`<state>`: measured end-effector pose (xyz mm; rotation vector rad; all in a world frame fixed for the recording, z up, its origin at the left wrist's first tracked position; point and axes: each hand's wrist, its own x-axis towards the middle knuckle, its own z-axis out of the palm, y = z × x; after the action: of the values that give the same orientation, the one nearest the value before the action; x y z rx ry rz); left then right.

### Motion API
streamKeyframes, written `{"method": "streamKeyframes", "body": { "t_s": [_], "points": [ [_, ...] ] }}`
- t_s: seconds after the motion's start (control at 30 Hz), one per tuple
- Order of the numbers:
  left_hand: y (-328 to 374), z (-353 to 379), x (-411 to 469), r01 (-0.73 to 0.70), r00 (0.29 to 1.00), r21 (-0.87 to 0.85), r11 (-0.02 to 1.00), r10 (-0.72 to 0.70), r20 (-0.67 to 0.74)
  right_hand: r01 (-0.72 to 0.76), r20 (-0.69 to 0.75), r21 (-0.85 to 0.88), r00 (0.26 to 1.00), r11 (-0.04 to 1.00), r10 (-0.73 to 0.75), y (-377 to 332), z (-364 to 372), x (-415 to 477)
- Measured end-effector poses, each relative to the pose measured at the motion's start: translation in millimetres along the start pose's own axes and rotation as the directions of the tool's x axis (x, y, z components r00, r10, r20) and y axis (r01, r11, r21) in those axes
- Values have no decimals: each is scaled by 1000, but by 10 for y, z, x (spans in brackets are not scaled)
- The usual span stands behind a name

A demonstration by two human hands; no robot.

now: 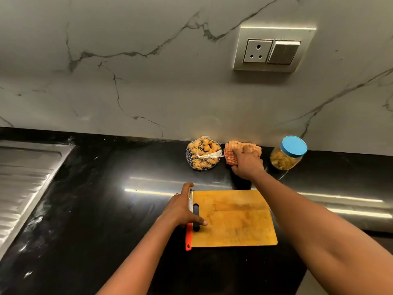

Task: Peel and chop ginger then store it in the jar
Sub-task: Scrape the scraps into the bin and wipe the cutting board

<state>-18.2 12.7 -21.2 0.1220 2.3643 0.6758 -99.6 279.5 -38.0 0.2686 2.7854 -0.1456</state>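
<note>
- Nearest, the left hand [180, 209] lay over the knife [188, 237] along the left edge of the chopping board [234, 220]. Its fingers were stretched along the blade rather than curled round it, and the thumb reached onto the wood.
- Bare fingers on a blade looked like the main risk. If the hand slid or pressed down, the edge could nick it. The knife also sat half off the board, so a nudge could send it skidding across the black counter [106, 209].
- Nothing lay on the board, so peeling and chopping had not begun.
- Farther back, the right hand [246, 165] was clamped on a striped cloth [230, 154], its fingers bunched into the fabric.
- Just left of the cloth, against the wall, the ginger [203, 154] sat unpeeled in a tied net bag.
- Right of the cloth stood the jar [285, 160], with its blue lid [294, 146] on and yellowish pieces already inside.
- Pulling the cloth out with a wide sweep could catch the net or knock the jar over, since both sat close beside it.
</note>
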Motion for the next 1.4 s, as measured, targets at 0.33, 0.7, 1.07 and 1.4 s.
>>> {"method": "streamKeyframes", "body": {
  "t_s": [0.33,0.7,1.07,1.4],
  "points": [
    [-45,99,-114,-12,996,107,994,3,89,92,-279,131,959,987,-53,112,-129,70],
    [114,148,-225,9,998,302,953,-26,52,285,-150,21,948,958,-279,-461,597,-1496],
    [206,207,-246,43,999,404,914,-40,-16,-73,-111,216,989,974,99,-776,599,-1432],
    [254,246,-182,89,996,419,904,-88,-21,174,-378,109,918,979,-121,-586,967,-1426]
  ]
}}
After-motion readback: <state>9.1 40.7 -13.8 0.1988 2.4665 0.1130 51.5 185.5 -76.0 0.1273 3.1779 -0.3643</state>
